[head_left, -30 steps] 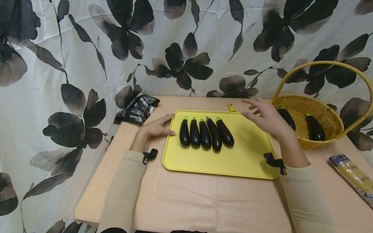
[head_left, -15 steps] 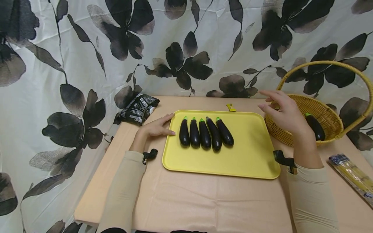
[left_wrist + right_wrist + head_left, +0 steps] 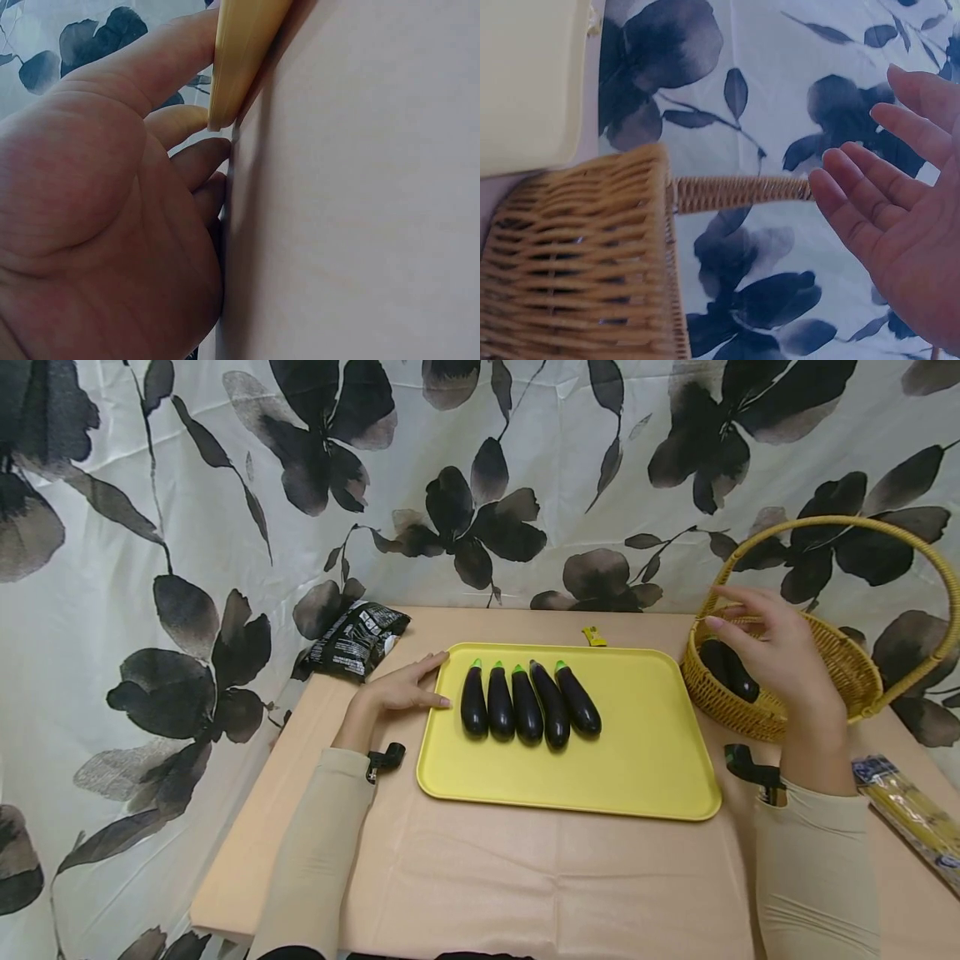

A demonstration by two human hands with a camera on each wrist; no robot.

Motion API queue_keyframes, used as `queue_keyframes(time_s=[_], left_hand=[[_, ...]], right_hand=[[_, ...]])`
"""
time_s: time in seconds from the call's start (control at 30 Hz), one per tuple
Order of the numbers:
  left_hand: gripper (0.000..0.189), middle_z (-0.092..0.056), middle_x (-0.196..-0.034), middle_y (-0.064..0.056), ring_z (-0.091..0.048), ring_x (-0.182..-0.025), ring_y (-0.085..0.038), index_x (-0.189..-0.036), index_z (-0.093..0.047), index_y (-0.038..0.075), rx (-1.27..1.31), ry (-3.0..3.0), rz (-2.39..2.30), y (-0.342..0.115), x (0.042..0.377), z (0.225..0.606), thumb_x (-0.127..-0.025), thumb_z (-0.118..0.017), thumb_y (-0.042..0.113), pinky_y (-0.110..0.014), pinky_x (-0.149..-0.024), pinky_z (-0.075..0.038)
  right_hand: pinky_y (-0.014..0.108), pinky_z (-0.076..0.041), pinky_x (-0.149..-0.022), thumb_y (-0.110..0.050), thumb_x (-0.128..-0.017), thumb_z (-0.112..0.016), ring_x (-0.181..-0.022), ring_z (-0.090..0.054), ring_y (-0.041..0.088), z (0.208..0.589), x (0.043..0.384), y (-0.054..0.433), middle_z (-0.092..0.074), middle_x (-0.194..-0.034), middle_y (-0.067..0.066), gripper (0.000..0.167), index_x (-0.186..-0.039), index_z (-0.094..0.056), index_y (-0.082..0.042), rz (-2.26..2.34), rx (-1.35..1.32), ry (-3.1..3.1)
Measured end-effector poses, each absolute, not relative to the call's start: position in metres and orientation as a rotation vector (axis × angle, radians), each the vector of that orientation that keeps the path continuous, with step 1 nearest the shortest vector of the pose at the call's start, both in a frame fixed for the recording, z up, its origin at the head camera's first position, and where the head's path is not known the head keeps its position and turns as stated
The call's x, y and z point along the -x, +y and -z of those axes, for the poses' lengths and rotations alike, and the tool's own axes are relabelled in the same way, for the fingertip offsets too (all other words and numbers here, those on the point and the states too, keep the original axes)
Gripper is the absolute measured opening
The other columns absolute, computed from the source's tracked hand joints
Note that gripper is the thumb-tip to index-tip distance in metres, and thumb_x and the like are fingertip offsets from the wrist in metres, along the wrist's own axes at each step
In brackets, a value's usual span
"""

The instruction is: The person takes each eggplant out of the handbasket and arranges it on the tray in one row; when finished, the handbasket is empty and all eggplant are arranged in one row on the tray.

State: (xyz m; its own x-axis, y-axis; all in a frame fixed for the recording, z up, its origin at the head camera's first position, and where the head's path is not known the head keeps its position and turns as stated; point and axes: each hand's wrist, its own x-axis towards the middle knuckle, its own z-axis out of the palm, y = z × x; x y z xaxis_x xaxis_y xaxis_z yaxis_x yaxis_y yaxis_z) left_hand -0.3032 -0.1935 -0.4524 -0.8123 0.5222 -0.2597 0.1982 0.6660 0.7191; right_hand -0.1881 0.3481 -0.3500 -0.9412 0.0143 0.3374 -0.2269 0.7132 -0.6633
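Observation:
My left hand (image 3: pixel 401 687) rests at the left rim of a yellow tray (image 3: pixel 645 743), its thumb on the edge and its fingers extended. Seen from the left wrist, that thumb touches the tray's side (image 3: pixel 244 64), while the other fingers lie against the table edge. Several glossy dark eggplants (image 3: pixel 527 706) lie in a row on the tray, green stem ends away from me. My right hand (image 3: pixel 780 647) hovers over the wicker basket (image 3: pixel 855 672) with loosely spread fingers and nothing in them. Below it, dark eggplants (image 3: pixel 727 670) show inside the basket, partly hidden by the hand.
The basket's tall arched handle (image 3: pixel 840 521) rises beside my right hand. A black packet (image 3: pixel 356 639) lies at the back left, a small yellow wrapper (image 3: pixel 594 637) behind the tray. At the right is a long yellow package (image 3: pixel 911 806). A floral curtain hangs behind the table.
My right hand has moved right, from above the tray's right side to over the basket. The left hand, the tray and the eggplants on it stay in place.

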Motion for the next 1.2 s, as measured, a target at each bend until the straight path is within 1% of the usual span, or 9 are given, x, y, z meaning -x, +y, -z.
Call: queue_keyframes(time_s=[0.13,0.4,0.6,0.67,0.73,0.83,0.97,1.13,1.2], left_hand=[[0.110,-0.006,-0.177,-0.003,0.004,-0.164,-0.026,-0.169,-0.017,0.026,-0.562,2.428,-0.977,-0.193,0.303,0.452,-0.085,-0.086,0.045,-0.050,-0.133,0.001],[0.110,-0.007,-0.177,-0.002,0.003,-0.164,-0.024,-0.168,-0.018,0.028,-0.559,2.435,-0.976,-0.195,0.304,0.453,-0.084,-0.086,0.048,-0.048,-0.133,0.000],[0.110,-0.006,-0.177,-0.004,0.004,-0.164,-0.025,-0.168,-0.018,0.029,-0.553,2.435,-0.974,-0.195,0.304,0.453,-0.084,-0.086,0.048,-0.049,-0.133,0.001],[0.110,-0.006,-0.177,-0.003,0.004,-0.164,-0.025,-0.168,-0.018,0.028,-0.554,2.435,-0.973,-0.195,0.303,0.453,-0.084,-0.086,0.048,-0.049,-0.133,0.001],[0.110,-0.006,-0.177,-0.003,0.004,-0.164,-0.025,-0.168,-0.018,0.028,-0.559,2.435,-0.973,-0.195,0.303,0.453,-0.084,-0.086,0.048,-0.049,-0.133,0.001],[0.110,-0.007,-0.177,-0.002,0.004,-0.164,-0.026,-0.169,-0.018,0.027,-0.571,2.433,-0.973,-0.195,0.303,0.453,-0.084,-0.086,0.048,-0.050,-0.133,0.001],[0.111,-0.007,-0.177,-0.001,0.003,-0.164,-0.026,-0.169,-0.018,0.027,-0.577,2.433,-0.970,-0.195,0.302,0.452,-0.084,-0.086,0.048,-0.050,-0.133,0.000],[0.111,-0.007,-0.177,-0.001,0.004,-0.164,-0.026,-0.169,-0.018,0.027,-0.577,2.431,-0.969,-0.196,0.301,0.450,-0.083,-0.086,0.047,-0.049,-0.133,0.001],[0.111,-0.007,-0.177,-0.002,0.003,-0.164,-0.026,-0.169,-0.018,0.026,-0.582,2.439,-0.953,-0.196,0.301,0.450,-0.084,-0.086,0.048,-0.050,-0.133,0.000]], right_hand=[[0.010,-0.040,-0.088,-0.038,-0.106,-0.060,-0.111,-0.046,-0.011,0.355,0.188,0.356,-0.048,-0.147,0.014,0.054,-0.157,-0.048,-0.027,-1.102,-0.108,-2.601],[0.020,-0.043,-0.095,-0.041,-0.105,-0.059,-0.114,-0.049,-0.004,0.366,0.194,0.368,-0.049,-0.151,0.012,0.055,-0.158,-0.047,-0.031,-1.094,-0.041,-2.619],[0.017,-0.044,-0.085,-0.046,-0.105,-0.056,-0.129,-0.052,0.027,0.376,0.200,0.380,-0.046,-0.159,0.009,0.056,-0.159,-0.045,-0.034,-1.075,0.052,-2.654],[0.027,-0.049,-0.090,-0.047,-0.106,-0.055,-0.133,-0.049,0.037,0.380,0.202,0.384,-0.043,-0.162,0.009,0.057,-0.160,-0.044,-0.032,-1.084,0.080,-2.664],[0.044,-0.052,-0.097,-0.048,-0.106,-0.053,-0.134,-0.047,0.041,0.385,0.204,0.387,-0.041,-0.163,0.012,0.059,-0.161,-0.043,-0.027,-1.089,0.113,-2.677],[0.068,-0.045,-0.098,-0.049,-0.107,-0.050,-0.135,-0.043,0.048,0.391,0.205,0.391,-0.039,-0.161,0.023,0.064,-0.162,-0.040,-0.017,-1.104,0.163,-2.704],[0.066,-0.046,-0.094,-0.051,-0.107,-0.048,-0.136,-0.041,0.052,0.398,0.205,0.396,-0.039,-0.159,0.029,0.068,-0.162,-0.037,-0.013,-1.094,0.227,-2.746],[0.039,-0.049,-0.076,-0.049,-0.107,-0.048,-0.124,-0.048,0.048,0.406,0.204,0.404,-0.043,-0.152,0.033,0.067,-0.162,-0.038,-0.011,-1.062,0.231,-2.815],[0.037,-0.047,-0.073,-0.049,-0.108,-0.046,-0.117,-0.049,0.046,0.408,0.204,0.408,-0.044,-0.150,0.035,0.068,-0.162,-0.036,-0.009,-1.039,0.219,-2.873]])
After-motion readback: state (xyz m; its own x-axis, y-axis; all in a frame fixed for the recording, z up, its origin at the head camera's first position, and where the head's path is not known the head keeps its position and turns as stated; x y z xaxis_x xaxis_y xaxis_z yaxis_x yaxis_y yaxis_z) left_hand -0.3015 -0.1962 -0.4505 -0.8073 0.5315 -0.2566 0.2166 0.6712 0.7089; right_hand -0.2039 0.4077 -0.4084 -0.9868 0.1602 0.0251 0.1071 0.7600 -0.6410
